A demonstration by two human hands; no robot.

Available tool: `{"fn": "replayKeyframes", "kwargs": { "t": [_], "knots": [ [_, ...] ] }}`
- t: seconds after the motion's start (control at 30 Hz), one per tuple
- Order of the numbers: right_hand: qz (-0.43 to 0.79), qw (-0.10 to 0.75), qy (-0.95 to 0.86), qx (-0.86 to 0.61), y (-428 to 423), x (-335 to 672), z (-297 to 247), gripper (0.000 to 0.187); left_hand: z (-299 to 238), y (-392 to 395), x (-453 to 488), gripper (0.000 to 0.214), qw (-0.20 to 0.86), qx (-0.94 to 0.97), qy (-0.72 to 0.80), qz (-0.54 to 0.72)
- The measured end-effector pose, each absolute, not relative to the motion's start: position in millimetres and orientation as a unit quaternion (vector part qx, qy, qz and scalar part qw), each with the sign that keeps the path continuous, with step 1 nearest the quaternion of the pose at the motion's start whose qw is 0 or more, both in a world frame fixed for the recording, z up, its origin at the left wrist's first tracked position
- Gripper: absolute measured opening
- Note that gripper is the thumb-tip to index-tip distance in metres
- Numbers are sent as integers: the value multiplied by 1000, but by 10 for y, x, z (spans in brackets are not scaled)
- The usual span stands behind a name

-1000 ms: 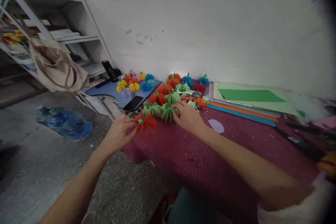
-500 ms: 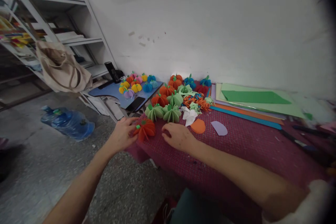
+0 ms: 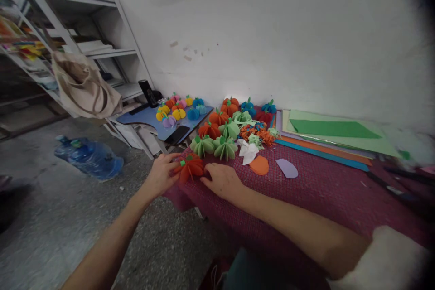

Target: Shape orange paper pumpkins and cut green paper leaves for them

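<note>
An orange paper pumpkin (image 3: 190,168) with a small green stem sits at the near left corner of the cloth-covered table. My left hand (image 3: 162,174) is at its left side, fingers closed on its edge. On the other side, my right hand (image 3: 222,180) rests low over the cloth, fingers curled but apart, the tips close against the pumpkin's right folds; whether they touch is hard to tell. Just behind stand light green paper pumpkins (image 3: 225,147) and more orange ones (image 3: 209,130). An orange felt-like cutout (image 3: 259,165) and a lilac one (image 3: 287,168) lie right of my right hand.
Shredded scraps (image 3: 260,133) and a crumpled white piece (image 3: 248,151) lie mid-table. Coloured sheets (image 3: 335,129) are stacked by the wall. A blue side table (image 3: 144,118) holds small colourful pumpkins and a phone (image 3: 177,135). Water jugs (image 3: 93,158) lie on the floor, left.
My right hand has moved left, up to the orange pumpkin's right side. My left hand stays at the pumpkin's left edge. The whole view has shifted slightly.
</note>
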State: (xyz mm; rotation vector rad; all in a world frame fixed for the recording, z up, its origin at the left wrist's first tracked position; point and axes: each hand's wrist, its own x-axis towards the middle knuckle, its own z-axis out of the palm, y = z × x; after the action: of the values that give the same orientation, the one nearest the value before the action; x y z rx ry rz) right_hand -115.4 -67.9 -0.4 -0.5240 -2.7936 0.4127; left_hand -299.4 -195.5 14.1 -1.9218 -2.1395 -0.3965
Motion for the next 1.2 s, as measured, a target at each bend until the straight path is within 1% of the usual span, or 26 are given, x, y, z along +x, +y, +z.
{"fn": "replayKeyframes", "kwargs": {
  "t": [0.17, 0.27, 0.53, 0.7, 0.93, 1.1, 1.2],
  "knots": [
    [151, 151, -955, -205, -620, -1213, 14, 23, 90, -1898, -3078, 24, 91, -659, -726, -174],
    [142, 143, -960, -196, -607, -1274, 16, 19, 66, -1849, -3144, 23, 59, -657, -724, -203],
    [129, 139, -961, -203, -600, -1374, 7, 24, 52, -1653, -3279, 16, -19, -623, -735, -268],
    [144, 144, -956, -209, -606, -1374, 26, 28, 138, -1689, -3335, 25, -89, -590, -744, -301],
    [147, 134, -956, -216, -626, -1383, 28, 32, 279, -1749, -3190, 33, -65, -589, -741, -315],
    [128, 144, -957, -215, -654, -1390, 10, 33, 264, -1610, -3205, 26, -65, -569, -733, -368],
    [126, 145, -956, -221, -672, -1404, 12, 35, 260, -1562, -3245, 26, -67, -562, -728, -386]
  ]
}}
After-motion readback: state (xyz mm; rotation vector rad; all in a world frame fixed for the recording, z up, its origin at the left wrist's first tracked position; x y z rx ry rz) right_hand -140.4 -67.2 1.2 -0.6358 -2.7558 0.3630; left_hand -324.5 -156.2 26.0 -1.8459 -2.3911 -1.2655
